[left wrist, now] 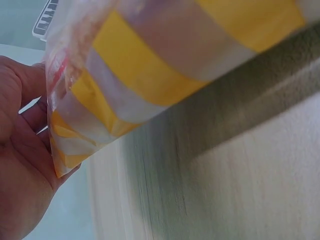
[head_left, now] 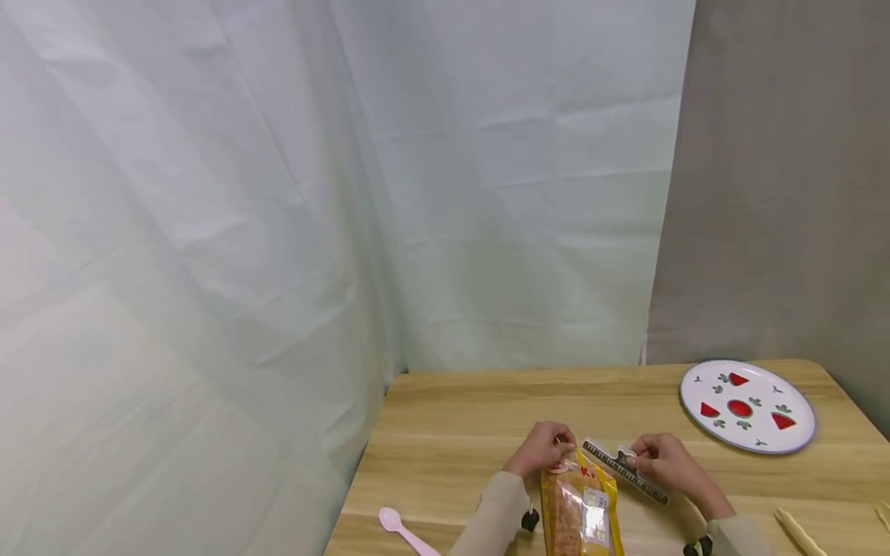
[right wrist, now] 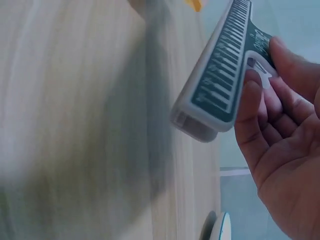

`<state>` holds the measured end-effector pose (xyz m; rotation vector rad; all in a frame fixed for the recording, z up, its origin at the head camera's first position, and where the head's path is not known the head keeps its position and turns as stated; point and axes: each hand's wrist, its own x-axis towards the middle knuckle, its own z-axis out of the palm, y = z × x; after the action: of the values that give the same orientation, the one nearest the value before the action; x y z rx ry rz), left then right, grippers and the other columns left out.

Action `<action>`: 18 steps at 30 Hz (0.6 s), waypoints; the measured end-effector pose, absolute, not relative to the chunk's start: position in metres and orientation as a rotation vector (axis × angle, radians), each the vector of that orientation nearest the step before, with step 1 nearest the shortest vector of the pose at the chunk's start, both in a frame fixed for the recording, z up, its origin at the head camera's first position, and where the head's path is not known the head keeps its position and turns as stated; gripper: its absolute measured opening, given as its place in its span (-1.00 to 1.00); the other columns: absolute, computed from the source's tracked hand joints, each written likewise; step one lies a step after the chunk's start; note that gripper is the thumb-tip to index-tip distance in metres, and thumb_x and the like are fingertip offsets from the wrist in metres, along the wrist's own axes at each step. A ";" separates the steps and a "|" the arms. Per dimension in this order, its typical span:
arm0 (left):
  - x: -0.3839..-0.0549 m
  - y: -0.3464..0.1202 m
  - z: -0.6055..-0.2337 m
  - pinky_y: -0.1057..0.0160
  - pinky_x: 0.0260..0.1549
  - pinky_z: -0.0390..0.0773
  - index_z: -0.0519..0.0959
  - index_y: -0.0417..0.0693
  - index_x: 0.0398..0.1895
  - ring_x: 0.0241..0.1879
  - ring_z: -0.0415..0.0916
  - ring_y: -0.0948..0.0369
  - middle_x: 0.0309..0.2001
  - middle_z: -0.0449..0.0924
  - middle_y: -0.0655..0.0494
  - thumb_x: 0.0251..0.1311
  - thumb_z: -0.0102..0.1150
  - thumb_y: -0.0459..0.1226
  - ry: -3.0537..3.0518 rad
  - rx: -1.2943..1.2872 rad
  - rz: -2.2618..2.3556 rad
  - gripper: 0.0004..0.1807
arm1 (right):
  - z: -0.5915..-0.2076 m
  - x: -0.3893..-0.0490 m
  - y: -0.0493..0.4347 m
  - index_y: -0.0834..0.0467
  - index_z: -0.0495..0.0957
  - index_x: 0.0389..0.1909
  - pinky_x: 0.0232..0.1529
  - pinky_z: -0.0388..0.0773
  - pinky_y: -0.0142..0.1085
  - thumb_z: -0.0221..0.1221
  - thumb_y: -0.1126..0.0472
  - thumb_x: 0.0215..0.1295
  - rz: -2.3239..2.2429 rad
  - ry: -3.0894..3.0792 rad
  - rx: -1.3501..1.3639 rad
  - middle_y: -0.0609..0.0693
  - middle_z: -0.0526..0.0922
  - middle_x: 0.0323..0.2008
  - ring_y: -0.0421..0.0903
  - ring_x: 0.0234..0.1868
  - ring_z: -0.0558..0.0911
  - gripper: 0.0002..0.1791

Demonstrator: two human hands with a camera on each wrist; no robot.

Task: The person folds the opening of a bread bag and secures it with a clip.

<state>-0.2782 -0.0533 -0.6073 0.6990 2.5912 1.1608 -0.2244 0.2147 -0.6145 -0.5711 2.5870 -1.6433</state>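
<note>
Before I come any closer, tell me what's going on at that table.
A person's left hand pinches the top end of a clear and yellow plastic bag of what looks like bread. The right hand holds a long clip with a piano-key pattern beside that end, not clamped on it. A pink spoon lies left of the bag, and a white plate with red watermelon designs sits at the back right.

The table (head_left: 514,394) has a light wood-grain top. On it lie a plate (head_left: 759,408) near the far right corner, a pink spoon (head_left: 406,530) toward the left edge and a pale stick (head_left: 799,533) at near right.
</note>
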 end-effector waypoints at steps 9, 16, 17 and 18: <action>-0.279 -0.053 -0.608 0.45 -0.38 0.48 0.66 -0.11 -0.38 -0.45 0.40 0.45 -0.46 0.56 0.31 0.35 0.24 -0.36 2.606 0.778 1.155 -0.88 | -0.622 -0.224 0.206 0.22 0.63 -0.47 -0.51 0.42 -0.38 0.36 0.36 0.18 -1.658 2.629 -0.646 -0.18 0.56 -0.55 -0.35 -0.52 0.43 -0.90; -0.280 -0.053 -0.608 0.48 -0.40 0.48 0.66 -0.15 -0.38 -0.47 0.40 0.48 -0.46 0.59 0.28 0.33 0.24 -0.41 2.601 0.794 1.173 -0.89 | -0.626 -0.224 0.200 0.28 0.66 -0.41 -0.50 0.44 -0.39 0.35 0.35 0.19 -1.648 2.587 -0.587 -0.12 0.60 -0.52 -0.33 -0.52 0.45 -0.93; -0.279 -0.053 -0.608 0.47 -0.42 0.49 0.66 -0.17 -0.39 -0.48 0.40 0.48 -0.47 0.58 0.27 0.33 0.23 -0.41 2.593 0.792 1.183 -0.89 | -0.627 -0.223 0.200 0.30 0.65 -0.41 -0.51 0.45 -0.39 0.35 0.35 0.19 -1.652 2.571 -0.576 -0.11 0.61 -0.52 -0.32 -0.52 0.46 -0.92; -0.279 -0.053 -0.607 0.48 -0.43 0.49 0.66 -0.17 -0.39 -0.49 0.40 0.48 -0.48 0.58 0.27 0.33 0.23 -0.42 2.590 0.789 1.188 -0.89 | -0.628 -0.222 0.199 0.31 0.65 -0.39 -0.51 0.47 -0.39 0.36 0.34 0.19 -1.656 2.553 -0.562 -0.08 0.61 -0.52 -0.32 -0.53 0.47 -0.90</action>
<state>-0.2787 -0.0526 -0.6075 0.7888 2.5896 1.1883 -0.2222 0.1989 -0.6283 -0.5618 2.5527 -1.6558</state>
